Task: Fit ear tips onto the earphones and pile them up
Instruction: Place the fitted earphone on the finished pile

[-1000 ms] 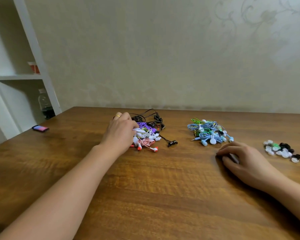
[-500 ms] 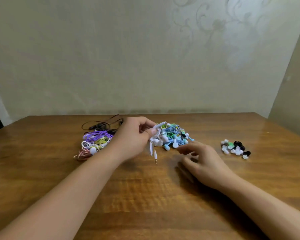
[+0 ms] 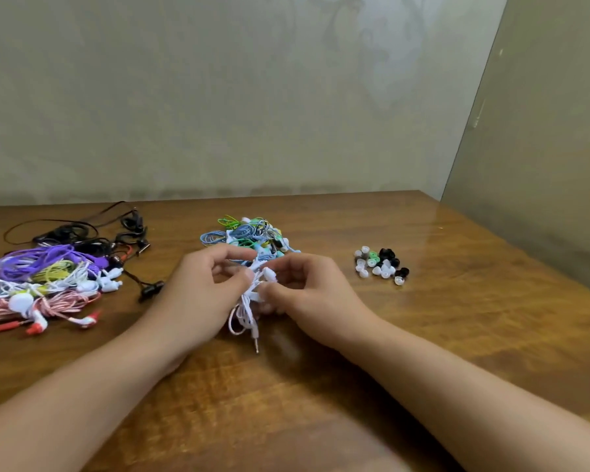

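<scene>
A white earphone set [image 3: 247,310] hangs between both hands at the table's middle, its coiled cord and jack plug dangling toward the wood. My left hand [image 3: 198,287] pinches the cord bundle. My right hand [image 3: 307,287] pinches a white earbud of the same set. A pile of purple, yellow, pink, white and black earphones [image 3: 52,277] lies at the left. Another pile of blue and green earphones [image 3: 249,236] sits just behind my hands. Loose ear tips [image 3: 380,265], white, black and green, lie in a small heap at the right.
The wooden table [image 3: 457,335] meets a pale wall at the back and a second wall at the right. A black earbud [image 3: 152,288] on its cord lies left of my left hand.
My left hand has carried the white earphones from the left pile to the middle. My right hand has come up off the table and taken hold of an earbud. The view has swung right.
</scene>
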